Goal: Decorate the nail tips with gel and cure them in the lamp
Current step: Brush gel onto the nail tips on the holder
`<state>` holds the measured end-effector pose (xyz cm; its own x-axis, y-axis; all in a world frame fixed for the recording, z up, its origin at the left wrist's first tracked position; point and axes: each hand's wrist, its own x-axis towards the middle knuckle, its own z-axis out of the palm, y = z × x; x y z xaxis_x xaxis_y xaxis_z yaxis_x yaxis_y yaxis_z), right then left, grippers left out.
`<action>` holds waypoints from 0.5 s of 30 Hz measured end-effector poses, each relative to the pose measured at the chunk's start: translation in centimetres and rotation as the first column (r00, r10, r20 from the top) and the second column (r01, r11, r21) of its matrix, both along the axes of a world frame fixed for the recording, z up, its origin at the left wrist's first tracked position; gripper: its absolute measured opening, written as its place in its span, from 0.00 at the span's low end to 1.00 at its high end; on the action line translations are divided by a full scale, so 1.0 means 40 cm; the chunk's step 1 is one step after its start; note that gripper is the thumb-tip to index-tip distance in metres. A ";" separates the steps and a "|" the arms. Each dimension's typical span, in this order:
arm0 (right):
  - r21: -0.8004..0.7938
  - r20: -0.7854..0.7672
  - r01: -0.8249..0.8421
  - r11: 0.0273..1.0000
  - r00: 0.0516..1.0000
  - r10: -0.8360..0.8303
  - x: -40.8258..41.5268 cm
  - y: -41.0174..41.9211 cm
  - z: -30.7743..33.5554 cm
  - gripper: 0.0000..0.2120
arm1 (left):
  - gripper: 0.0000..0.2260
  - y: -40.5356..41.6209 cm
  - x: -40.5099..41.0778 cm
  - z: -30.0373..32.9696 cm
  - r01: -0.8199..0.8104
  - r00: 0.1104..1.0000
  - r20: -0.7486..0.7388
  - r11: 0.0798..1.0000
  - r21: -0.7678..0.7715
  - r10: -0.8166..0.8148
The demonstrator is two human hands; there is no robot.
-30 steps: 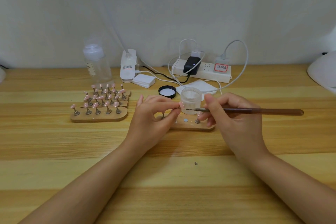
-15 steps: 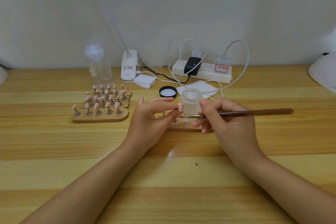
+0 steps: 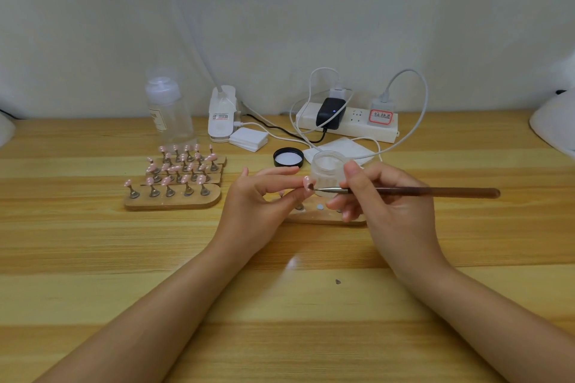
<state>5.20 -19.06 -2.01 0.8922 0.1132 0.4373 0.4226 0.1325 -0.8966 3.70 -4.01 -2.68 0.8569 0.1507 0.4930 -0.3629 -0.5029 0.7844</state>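
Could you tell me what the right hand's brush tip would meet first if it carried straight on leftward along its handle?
Most likely the pink nail tip pinched by the left hand; the brush tip appears almost touching it.

Your near desk [image 3: 280,336] is open wood. To your left the nail tip stands [image 3: 174,183] block the way; behind your hands sit the jar [image 3: 328,169], black lid [image 3: 288,157] and looping cables [image 3: 311,134].

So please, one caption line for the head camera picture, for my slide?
Right hand touches brush to nail tip pinched by left hand.
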 end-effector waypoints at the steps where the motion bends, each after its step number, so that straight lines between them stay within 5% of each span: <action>1: -0.006 0.003 -0.007 1.000 1.000 0.007 -0.003 -0.001 -0.001 0.14 | 0.09 0.000 0.000 0.000 0.002 1.000 0.002 1.000 -0.001 -0.002; 15: -0.036 0.102 0.035 0.999 0.994 -0.031 0.006 0.005 -0.002 0.13 | 0.09 -0.004 0.001 -0.001 0.016 1.000 0.020 0.999 0.029 -0.016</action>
